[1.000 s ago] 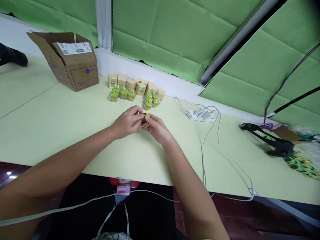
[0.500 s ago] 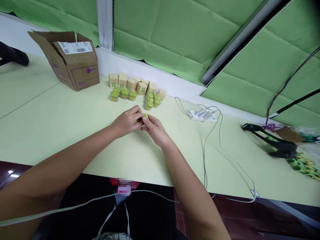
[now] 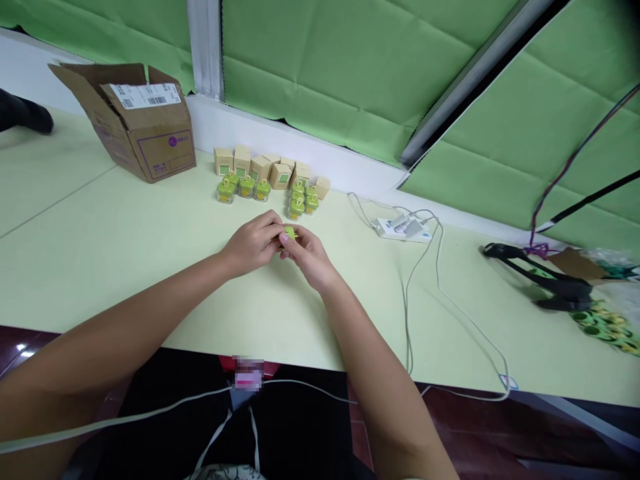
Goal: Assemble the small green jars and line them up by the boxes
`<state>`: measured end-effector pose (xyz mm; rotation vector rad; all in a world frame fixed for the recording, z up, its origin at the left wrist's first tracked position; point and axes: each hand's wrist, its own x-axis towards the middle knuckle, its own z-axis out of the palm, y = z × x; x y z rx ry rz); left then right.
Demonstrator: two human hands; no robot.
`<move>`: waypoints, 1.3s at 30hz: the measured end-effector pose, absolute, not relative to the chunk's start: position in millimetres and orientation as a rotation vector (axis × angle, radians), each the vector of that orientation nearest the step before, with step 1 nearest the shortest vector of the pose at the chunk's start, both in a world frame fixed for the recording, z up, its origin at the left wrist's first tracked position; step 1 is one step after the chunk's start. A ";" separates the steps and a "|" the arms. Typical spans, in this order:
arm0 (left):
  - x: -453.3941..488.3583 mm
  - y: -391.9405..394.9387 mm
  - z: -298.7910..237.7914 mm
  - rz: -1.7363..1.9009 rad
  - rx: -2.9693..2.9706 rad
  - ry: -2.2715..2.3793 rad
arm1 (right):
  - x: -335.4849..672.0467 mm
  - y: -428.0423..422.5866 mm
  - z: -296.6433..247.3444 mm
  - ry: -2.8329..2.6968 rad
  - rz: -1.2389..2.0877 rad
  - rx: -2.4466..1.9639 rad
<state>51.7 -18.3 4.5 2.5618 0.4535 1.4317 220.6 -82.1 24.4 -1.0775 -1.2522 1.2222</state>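
Note:
Over the middle of the table, my left hand and my right hand meet around a small green piece. Fingers of both hands are closed on it, and they hide most of its shape; it looks like the green lid of a small container. Beyond my hands stand small clear containers with green lids, several in a cluster on the right and several more green-lidded containers to the left. Behind them is a row of small cardboard boxes.
An open cardboard carton stands at the back left. A white power strip with plugs and loose cables lies to the right. Farther right are a black stand-like object and a pile of green and yellow pieces.
My fingers have shifted slightly around the green piece, and more of its top shows now. The whole view has moved slightly; the containers and boxes stay in place.

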 end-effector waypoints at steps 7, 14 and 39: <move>49.9 -17.5 5.8 1.412 2.421 0.529 | 227.6 -84.5 28.8 -1.217 1.200 -1.099; 44.5 -15.6 10.8 1.275 2.353 0.561 | 242.2 -74.7 24.8 -0.961 1.158 -1.133; 33.8 -5.4 7.1 0.583 2.904 0.376 | 255.2 -64.5 9.8 -0.835 1.313 -1.334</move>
